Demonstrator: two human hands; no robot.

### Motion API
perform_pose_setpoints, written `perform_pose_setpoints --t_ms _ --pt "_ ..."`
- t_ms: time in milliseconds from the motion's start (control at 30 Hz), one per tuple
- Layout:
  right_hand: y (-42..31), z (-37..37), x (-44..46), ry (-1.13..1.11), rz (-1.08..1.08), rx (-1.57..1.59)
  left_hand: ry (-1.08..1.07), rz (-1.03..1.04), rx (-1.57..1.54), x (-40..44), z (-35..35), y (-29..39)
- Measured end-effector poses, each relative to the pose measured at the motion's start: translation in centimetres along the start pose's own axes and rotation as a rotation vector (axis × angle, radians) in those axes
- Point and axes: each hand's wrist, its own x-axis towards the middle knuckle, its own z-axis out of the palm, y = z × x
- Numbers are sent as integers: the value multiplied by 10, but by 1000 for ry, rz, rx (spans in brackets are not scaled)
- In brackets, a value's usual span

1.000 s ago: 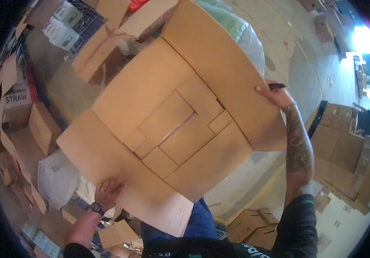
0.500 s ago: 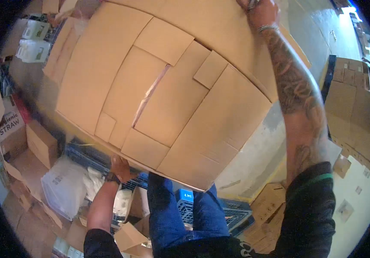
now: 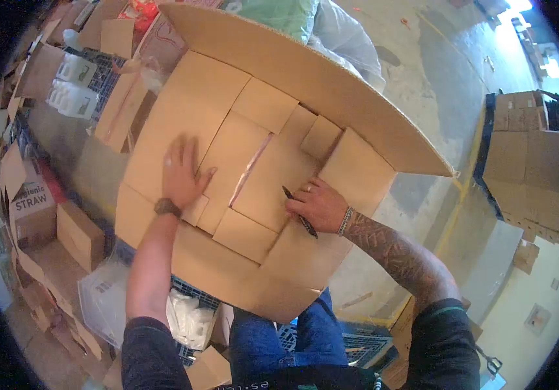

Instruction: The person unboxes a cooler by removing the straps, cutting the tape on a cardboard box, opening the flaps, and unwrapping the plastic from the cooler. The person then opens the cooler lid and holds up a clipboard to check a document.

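Note:
A large opened cardboard box point(image 3: 253, 149) fills the middle of the view, with interlocking flaps and a narrow slit at its centre. Its far flap point(image 3: 305, 78) stands raised. My left hand point(image 3: 186, 174) lies on the cardboard left of the slit, fingers spread and holding nothing. Right of the slit, my right hand point(image 3: 318, 205) rests near the small flap piece, fingers closed around a black marker point(image 3: 301, 214) that slants down to the right.
A "Hygienic STRAW" box point(image 3: 32, 195) and a clear plastic bin point(image 3: 105, 292) are at left. White jugs point(image 3: 73, 97) stand back left. Filled plastic bags point(image 3: 344, 39) lie behind the raised flap. Stacked cartons point(image 3: 526, 156) stand at right.
My right hand has come down from the far flap's edge onto the middle panels. My left hand has moved up from the near edge onto the cardboard. The far flap now stands up.

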Motion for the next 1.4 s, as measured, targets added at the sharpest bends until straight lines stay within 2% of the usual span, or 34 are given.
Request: perform_pose_setpoints --t_ms 100,133,167,233,267,300,367,433,467,533,567,600,633,667,733,833,967,1000,1033,1100,1133,1233,1267,1333,1400 --pt "-32 -54 -19 -31 97 45 -41 116 204 27 -29 -7" --pt "-46 -73 -36 25 149 23 -112 116 265 33 -43 3" --pt "-59 -93 -61 85 202 -8 -93 227 273 38 -54 0" --pt "-88 -139 -114 -43 464 0 -38 430 286 48 -71 -9" --pt "-91 -141 -150 -11 579 -22 -51 406 279 53 -88 -31" --pt "-96 -140 -183 22 692 -40 -66 381 276 57 -112 -58" --pt "-110 -108 -226 93 1032 -66 -112 188 512 68 -173 -84" --pt "-116 -44 -230 215 1441 26 94 197 588 74 -179 -143" --pt "-115 -12 -230 275 1635 73 49 125 562 76 -174 -155" --pt "-110 54 -214 496 1659 -16 -34 -43 539 74 -164 -177" --pt "-100 81 -197 615 1657 -47 61 -4 602 75 -157 -186" --pt "-88 99 -183 578 1710 -148 146 33 668 74 -146 -194" --pt "-81 100 -169 644 1757 81 231 77 729 78 -145 -197" --pt "-77 93 -160 701 1797 308 196 -103 632 86 -150 -192" --pt "-61 129 -171 779 1708 162 130 -456 411 98 -152 -172" --pt "-51 133 -179 1058 1524 434 67 -306 475 72 -160 -136" --pt "-14 151 -221 956 1495 393 -18 -403 432 35 -179 -122" --pt "-11 144 -223 1040 1401 508 -54 -428 411 18 -183 -141" --pt "-9 144 -223 1025 1394 551 -98 -462 393 -1 -186 -166" --pt "4 140 -232 989 1359 609 -30 -660 148 -44 -149 -248" --pt "10 163 -243 956 1361 503 6 -757 8 -54 -131 -272" --pt "6 154 -224 1079 1331 799 -308 -413 988 -14 -75 -216" --pt "8 160 -225 1022 1362 833 -171 -417 567 -32 -14 -247" --pt "11 161 -220 1110 1345 1068 -84 -586 -166 -45 38 -247" --pt "-2 162 -207 1190 1329 1230 -202 -880 -797 -18 -1 -167"
